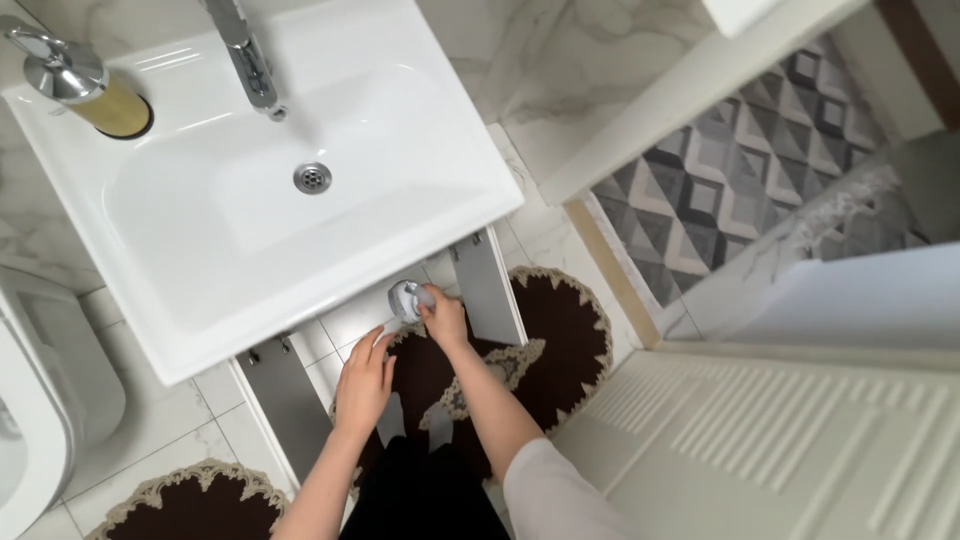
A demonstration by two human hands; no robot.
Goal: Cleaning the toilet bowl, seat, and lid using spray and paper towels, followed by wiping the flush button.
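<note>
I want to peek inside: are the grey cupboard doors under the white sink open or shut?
Open. Both grey cupboard doors swing outward below the white ceramic sink, with the right hand and left hand between them.

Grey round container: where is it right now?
Head view, centre: the grey round container is in the right hand, just below the white sink's front edge, between the open cabinet doors.

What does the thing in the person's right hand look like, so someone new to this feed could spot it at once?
Start at the white sink; below its front edge two grey cabinet doors stand open. Between them the right hand grips a small rounded container, silvery grey with a pale top, while the left hand hovers lower, open. It is the only small shiny thing against the pale tiles and dark brown mat.
</note>
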